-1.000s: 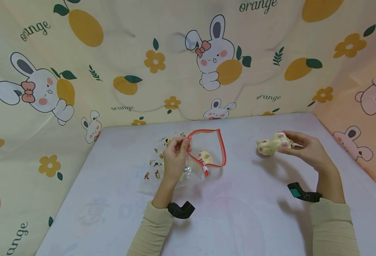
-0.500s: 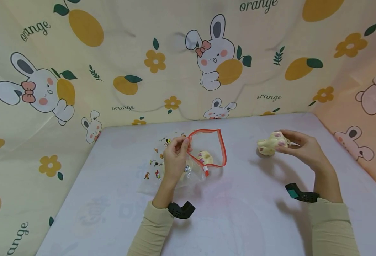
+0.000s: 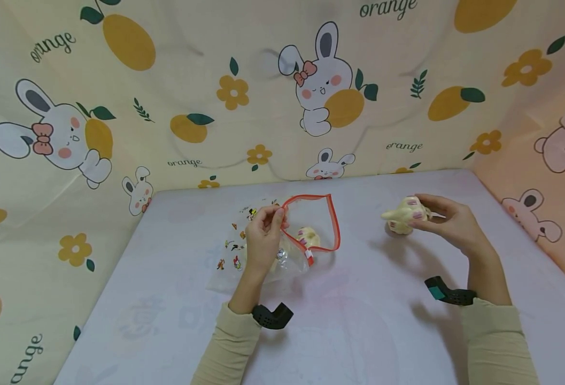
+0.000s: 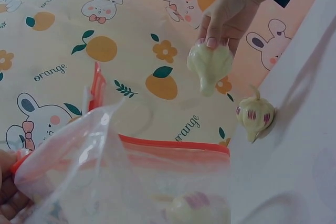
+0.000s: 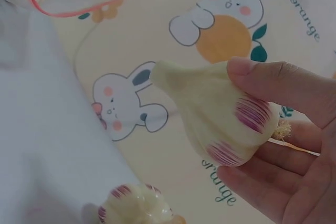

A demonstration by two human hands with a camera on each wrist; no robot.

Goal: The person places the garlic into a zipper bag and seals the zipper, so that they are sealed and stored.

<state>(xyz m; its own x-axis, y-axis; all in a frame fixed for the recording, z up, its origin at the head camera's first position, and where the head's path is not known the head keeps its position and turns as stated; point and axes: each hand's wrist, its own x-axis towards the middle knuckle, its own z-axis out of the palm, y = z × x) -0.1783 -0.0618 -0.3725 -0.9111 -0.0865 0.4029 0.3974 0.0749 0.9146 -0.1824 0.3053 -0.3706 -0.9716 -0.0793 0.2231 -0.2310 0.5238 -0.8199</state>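
Note:
My right hand [image 3: 453,224] holds a garlic bulb [image 5: 223,114], cream with purple streaks, between thumb and fingers. Its neck points left, toward the bag, and its roots face the palm. Another garlic bulb [image 4: 254,116] rests on the table just below it; the held one partly covers it in the head view. With its thumb and fingers, my left hand [image 3: 263,235] pinches the red-edged mouth of a clear plastic zip bag [image 3: 335,224]. The mouth gapes toward the right. Inside lies a garlic bulb [image 3: 308,237], seen blurred through the plastic in the left wrist view.
The bag lies on a white-covered table [image 3: 349,321], its printed cartoon figures [image 3: 236,262] to the left of my hand. A cloth backdrop [image 3: 263,80] with rabbits and oranges rises behind the table and along both sides.
My right hand has shifted a little to the left with the garlic bulb, whose neck now reaches past the bulb on the table. The left hand and bag stay put.

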